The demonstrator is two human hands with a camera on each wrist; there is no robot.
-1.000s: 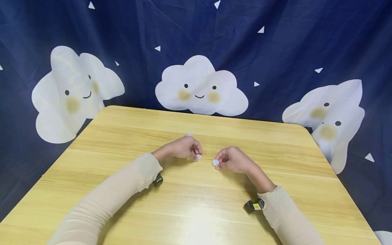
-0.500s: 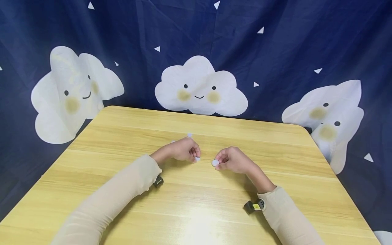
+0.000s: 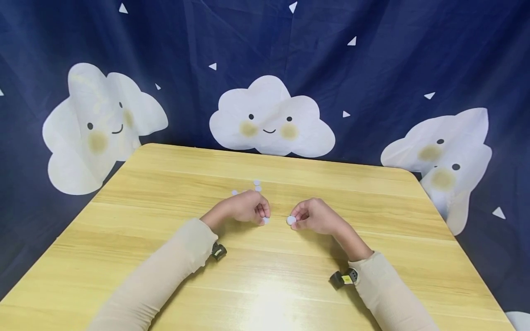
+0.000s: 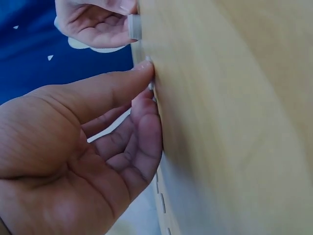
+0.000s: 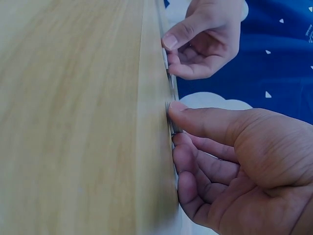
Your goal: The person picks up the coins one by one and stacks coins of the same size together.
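While the right hand [image 3: 317,216] pinches a white disc [image 3: 291,220], the left hand [image 3: 250,207], pinching another disc [image 3: 267,220] left of it, should move gently.

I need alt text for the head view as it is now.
A person's left hand pinches a small pale disc and the right hand another disc at a wooden table. Three more discs show beyond the left hand; behind hangs a dark blue cloth printed with smiling clouds.

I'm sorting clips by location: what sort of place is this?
Probably an indoor recording corner: a navy cloud-print fabric backdrop behind a wood-grain table, with a black wrist camera on each arm.
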